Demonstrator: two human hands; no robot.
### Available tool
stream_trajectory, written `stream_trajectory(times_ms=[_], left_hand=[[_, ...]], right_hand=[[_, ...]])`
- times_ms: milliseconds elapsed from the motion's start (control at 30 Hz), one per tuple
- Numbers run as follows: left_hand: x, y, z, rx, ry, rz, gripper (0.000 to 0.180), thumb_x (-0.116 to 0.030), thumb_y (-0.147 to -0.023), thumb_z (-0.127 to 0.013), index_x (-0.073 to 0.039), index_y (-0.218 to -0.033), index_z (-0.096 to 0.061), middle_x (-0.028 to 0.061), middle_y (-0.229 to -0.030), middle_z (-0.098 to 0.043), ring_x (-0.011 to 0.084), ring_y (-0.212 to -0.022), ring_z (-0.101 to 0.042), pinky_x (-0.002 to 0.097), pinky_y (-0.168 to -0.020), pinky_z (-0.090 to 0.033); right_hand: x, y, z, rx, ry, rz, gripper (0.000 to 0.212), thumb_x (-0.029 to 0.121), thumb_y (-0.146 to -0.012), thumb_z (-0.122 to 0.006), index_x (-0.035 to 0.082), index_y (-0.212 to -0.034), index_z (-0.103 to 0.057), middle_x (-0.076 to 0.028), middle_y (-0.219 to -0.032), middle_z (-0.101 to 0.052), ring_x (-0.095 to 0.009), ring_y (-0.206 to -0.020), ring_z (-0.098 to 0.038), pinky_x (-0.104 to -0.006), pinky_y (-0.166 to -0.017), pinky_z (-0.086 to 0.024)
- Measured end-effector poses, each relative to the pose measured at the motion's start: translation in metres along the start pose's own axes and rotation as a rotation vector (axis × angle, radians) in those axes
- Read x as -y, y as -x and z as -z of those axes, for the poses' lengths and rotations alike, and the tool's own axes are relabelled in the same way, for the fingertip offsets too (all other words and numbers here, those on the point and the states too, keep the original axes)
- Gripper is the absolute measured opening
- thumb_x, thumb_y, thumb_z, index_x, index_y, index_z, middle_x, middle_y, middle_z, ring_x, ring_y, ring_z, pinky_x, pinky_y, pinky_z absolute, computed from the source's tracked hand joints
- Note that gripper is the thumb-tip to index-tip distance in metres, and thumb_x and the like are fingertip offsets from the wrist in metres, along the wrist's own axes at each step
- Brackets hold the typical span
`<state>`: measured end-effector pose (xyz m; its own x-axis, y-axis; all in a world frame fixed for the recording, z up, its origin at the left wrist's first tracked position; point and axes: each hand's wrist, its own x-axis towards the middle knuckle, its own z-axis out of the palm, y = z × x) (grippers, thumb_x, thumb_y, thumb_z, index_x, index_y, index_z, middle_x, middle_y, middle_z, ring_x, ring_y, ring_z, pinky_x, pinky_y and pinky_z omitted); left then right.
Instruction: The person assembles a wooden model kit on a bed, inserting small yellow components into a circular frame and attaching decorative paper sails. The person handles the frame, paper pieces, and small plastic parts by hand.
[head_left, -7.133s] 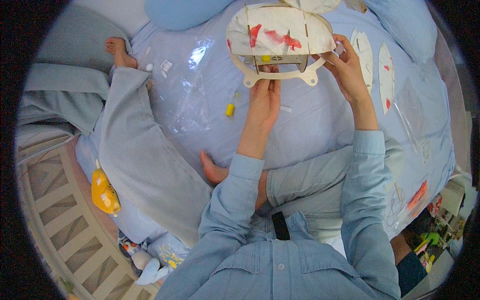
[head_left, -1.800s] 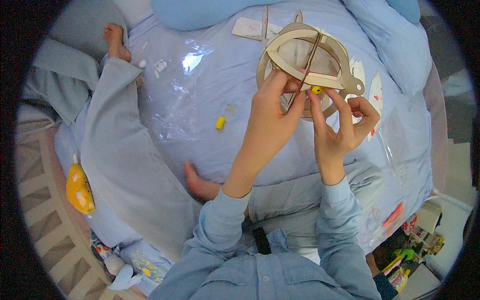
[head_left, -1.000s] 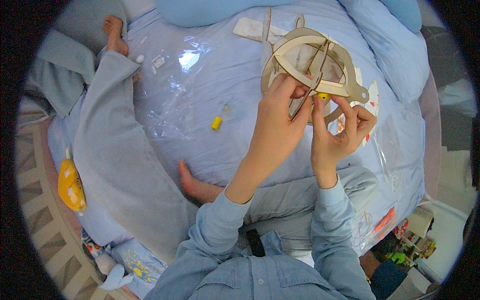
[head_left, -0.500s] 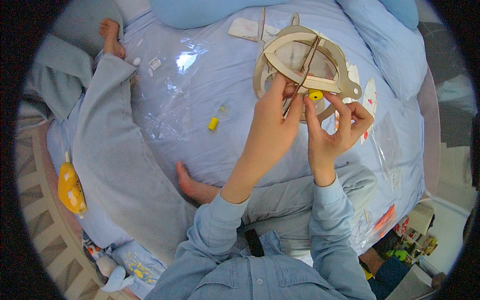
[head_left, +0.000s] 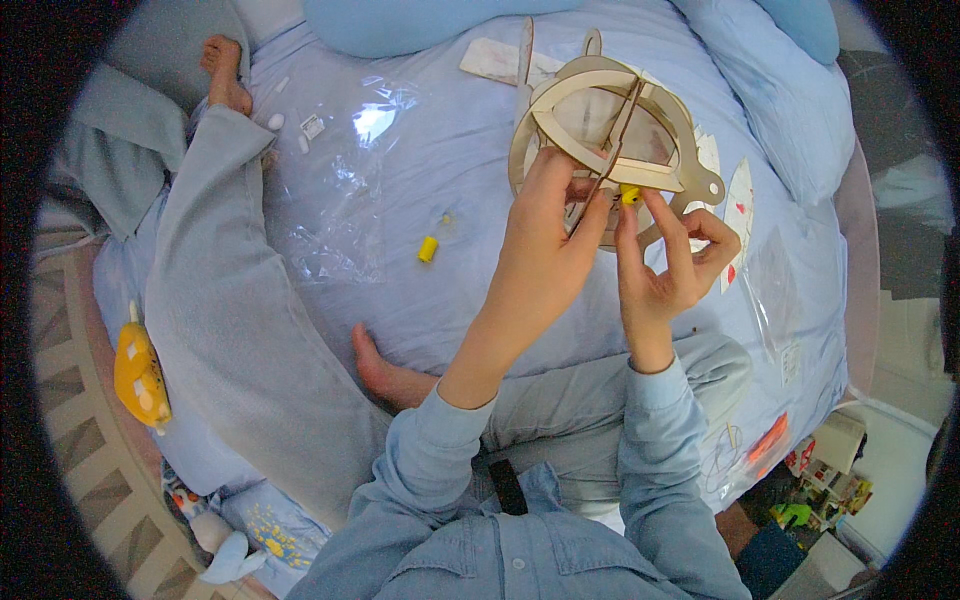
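A pale wooden frame of interlocking curved pieces [head_left: 660, 178] is up in front of me, over the bed. My left hand [head_left: 545, 225] grips its near lower edge, the fingertips partly hidden behind a thin upright wooden strip. Thumb and forefinger of my right hand [head_left: 665, 260] pinch a small yellow cylinder [head_left: 629, 194] with a dark hole in its end. That cylinder sits against the underside of the frame's crossbar. Whether it is fixed there I cannot tell. Another yellow cylinder [head_left: 428, 249] lies on the sheet to the left, with a tiny yellow bit beyond it.
Clear plastic wrapping [head_left: 340, 190] spreads over the blue sheet at left. Flat printed wooden sheets [head_left: 738, 215] lie behind and right of the frame. Another person's grey-trousered leg [head_left: 230, 270] stretches along the left. A yellow plush toy [head_left: 140, 370] rests by the bed rail.
The yellow cylinder has turned slightly and its holed end now points lower. My right fingers have shifted a little with it. The frame has barely moved.
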<state>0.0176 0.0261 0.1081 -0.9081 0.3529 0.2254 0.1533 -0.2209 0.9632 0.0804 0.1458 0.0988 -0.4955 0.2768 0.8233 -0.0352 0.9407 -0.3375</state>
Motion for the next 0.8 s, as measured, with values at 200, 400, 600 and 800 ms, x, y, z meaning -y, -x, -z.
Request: stream_trajectory(times_ms=[200, 400, 600, 800], left_hand=[[-0.004, -0.001, -0.003, -0.031, 0.005, -0.016, 0.027, 0.002, -0.089, -0.059, 0.003, -0.115, -0.053, 0.0168, -0.107, -0.055, 0.0287, -0.090, -0.063, 0.0359, -0.079, -0.052], [-0.002, 0.000, -0.002, -0.012, -0.036, -0.020, 0.027, -0.003, -0.089, -0.063, 0.003, -0.114, -0.055, 0.0161, -0.107, -0.057, 0.0272, -0.091, -0.064, 0.0356, -0.079, -0.051], [0.003, 0.001, -0.003, -0.077, -0.009, 0.025, 0.025, -0.005, -0.090, -0.064, 0.002, -0.113, -0.057, 0.0151, -0.097, -0.068, 0.0242, -0.088, -0.069, 0.0341, -0.075, -0.053], [0.001, 0.001, -0.005, -0.095, -0.015, 0.042, 0.024, -0.004, -0.090, -0.064, 0.002, -0.111, -0.058, 0.0147, -0.097, -0.070, 0.0233, -0.087, -0.069, 0.0336, -0.075, -0.053]], right_hand=[[-0.004, -0.002, 0.003, 0.007, 0.095, 0.103, 0.042, 0.012, -0.063, -0.087, 0.023, -0.103, -0.080, 0.000, -0.087, -0.051, -0.017, -0.081, -0.044, -0.0290, -0.069, -0.035], [-0.003, -0.003, 0.005, 0.019, 0.110, 0.121, 0.044, 0.011, -0.062, -0.086, 0.024, -0.103, -0.080, 0.000, -0.088, -0.051, -0.018, -0.081, -0.044, -0.0291, -0.069, -0.036], [-0.004, -0.003, 0.005, 0.003, 0.041, 0.100, 0.037, 0.009, -0.068, -0.084, 0.019, -0.103, -0.078, -0.002, -0.088, -0.049, -0.018, -0.083, -0.045, -0.0283, -0.070, -0.036], [-0.020, -0.002, -0.004, -0.085, -0.520, -0.357, 0.024, 0.004, -0.089, -0.067, 0.001, -0.113, -0.062, -0.003, -0.094, -0.052, -0.014, -0.086, -0.048, -0.0268, -0.076, -0.040]])
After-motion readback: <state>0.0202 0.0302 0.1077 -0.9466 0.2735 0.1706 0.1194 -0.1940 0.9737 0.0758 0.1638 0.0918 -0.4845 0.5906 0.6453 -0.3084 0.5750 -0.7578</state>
